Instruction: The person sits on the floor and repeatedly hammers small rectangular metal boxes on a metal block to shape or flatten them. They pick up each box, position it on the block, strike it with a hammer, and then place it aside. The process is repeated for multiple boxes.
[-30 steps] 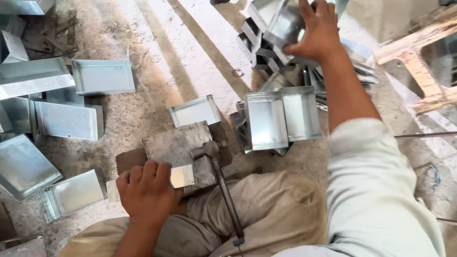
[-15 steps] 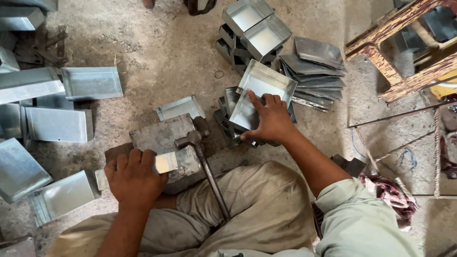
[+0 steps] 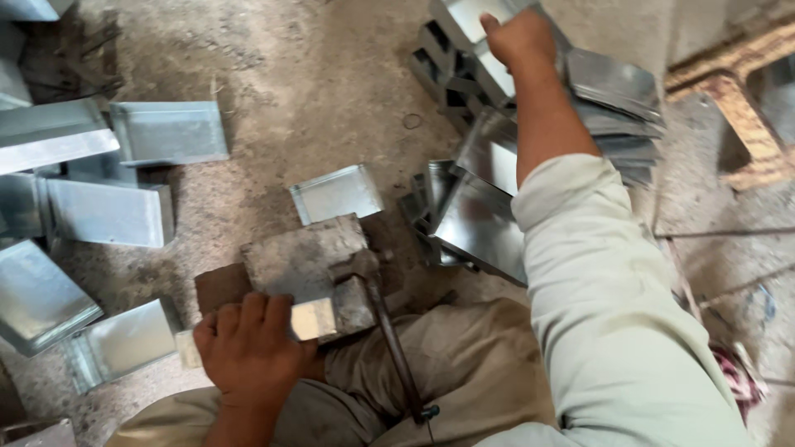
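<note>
Hands splitting the work

Hammer resting idle, your left hand (image 3: 248,348) is keeping its fingers clamped on the small folded metal strip (image 3: 313,319) atop the grey block (image 3: 302,257). Your right hand (image 3: 520,40), having swung back out, is gripping the stacked galvanised trays (image 3: 617,83) again.

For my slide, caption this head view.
Left hand presses a metal strip; right hand reaches stacked metal trays.

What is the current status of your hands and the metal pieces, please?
Left hand gripping a small metal strip on the block. Right hand on the stacked metal trays. Hammer lying unheld between.
</note>
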